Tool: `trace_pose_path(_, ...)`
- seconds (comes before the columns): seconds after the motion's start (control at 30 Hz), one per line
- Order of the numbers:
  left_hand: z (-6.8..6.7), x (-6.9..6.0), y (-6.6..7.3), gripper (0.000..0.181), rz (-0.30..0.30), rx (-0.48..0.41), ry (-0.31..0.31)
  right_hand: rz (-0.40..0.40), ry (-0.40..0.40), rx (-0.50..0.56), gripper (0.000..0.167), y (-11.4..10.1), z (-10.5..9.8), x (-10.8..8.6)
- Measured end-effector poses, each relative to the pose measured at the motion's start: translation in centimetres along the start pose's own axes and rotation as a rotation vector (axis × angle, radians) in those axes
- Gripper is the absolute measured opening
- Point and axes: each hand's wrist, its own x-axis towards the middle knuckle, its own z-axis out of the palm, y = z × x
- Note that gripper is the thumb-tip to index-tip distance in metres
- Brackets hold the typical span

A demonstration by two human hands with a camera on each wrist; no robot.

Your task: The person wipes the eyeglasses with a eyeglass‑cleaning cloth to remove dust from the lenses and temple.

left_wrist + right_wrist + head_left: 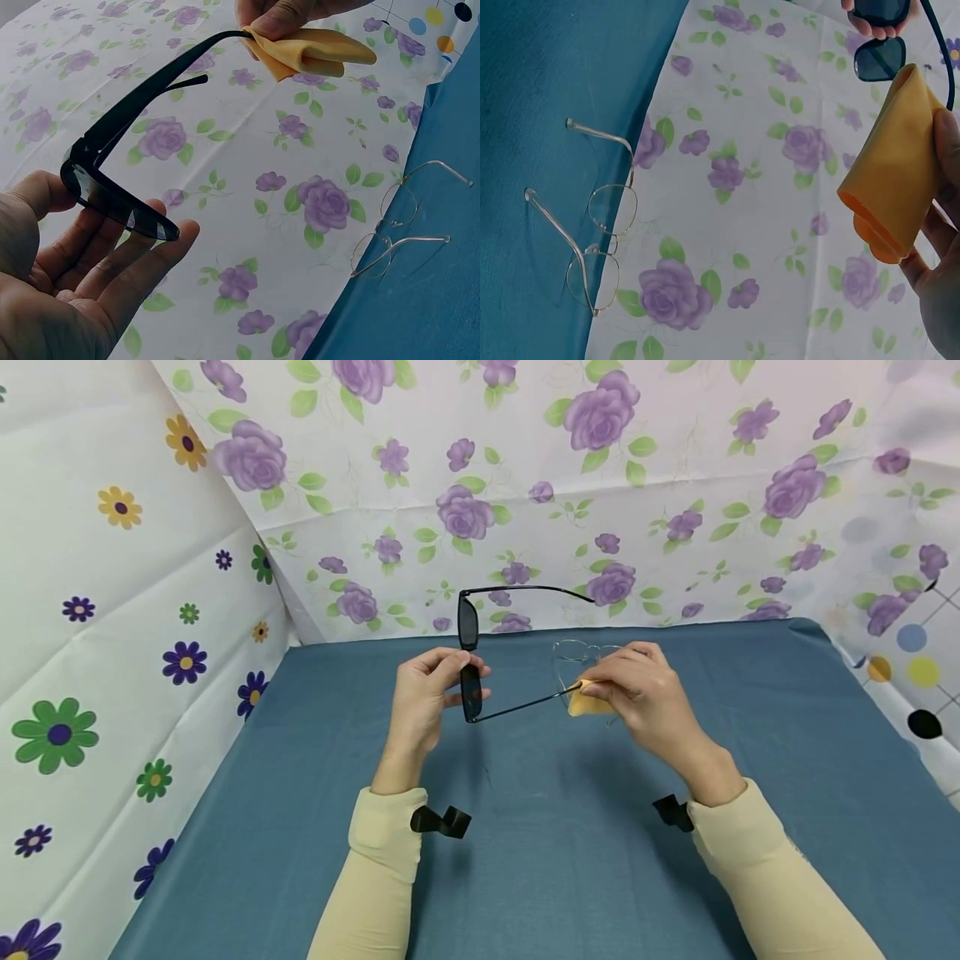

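Observation:
Black sunglasses (469,625) are held up over the table with both temples unfolded. My left hand (424,693) grips their front at the lenses, thumb on one side and fingers on the other. A folded yellow cloth (315,54) is pinched in my right hand (637,689) around the tip of one temple (525,703). The other temple (528,587) extends free. In the right wrist view the cloth (896,165) hangs from the fingers, and part of the sunglasses (880,58) shows at the top.
Thin wire-framed eyeglasses (615,210) lie near the back of the blue-covered table (540,877), partly behind my right hand in the head view. A flowered sheet (465,460) hangs behind the table, another patterned sheet (112,635) at the left.

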Motion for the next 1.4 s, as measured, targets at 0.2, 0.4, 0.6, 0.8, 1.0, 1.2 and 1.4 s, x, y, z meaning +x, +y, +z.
trace_pose_path(0.2, 0.1, 0.0, 0.1, 0.016, -0.003, -0.005, -0.009, 0.039, 0.005, 0.073, 0.023, 0.4, -0.4, 0.1)
trace_pose_path(0.4, 0.3, 0.1, 0.1, 0.016, 0.003, -0.002, -0.013, 0.134, 0.022, 0.144, 0.024, 0.5, -0.8, -0.1)
trace_pose_path(0.6, 0.4, 0.0, 0.1, 0.018, 0.002, -0.009, -0.016, 0.221, 0.031, 0.137, 0.019, 0.7, -1.1, -0.4)
trace_pose_path(0.8, 0.6, -0.1, -0.2, 0.019, -0.012, -0.004, -0.046, 0.38, 0.06, 0.2, 0.015, 1.0, -1.4, -0.6)
trace_pose_path(1.0, 1.0, -0.2, -0.5, 0.019, -0.018, -0.006, -0.076, 0.463, 0.052, 0.208, 0.013, 1.4, -1.4, -0.9)
trace_pose_path(1.2, 1.1, -0.3, -0.5, 0.018, -0.026, -0.015, -0.084, 0.492, 0.018, 0.234, 0.013, 1.6, -0.9, -0.9)
trace_pose_path(1.4, 1.4, -0.3, -0.6, 0.016, -0.043, -0.01, -0.102, 0.586, -0.007, 0.218, 0.016, 1.2, -0.4, -0.9)
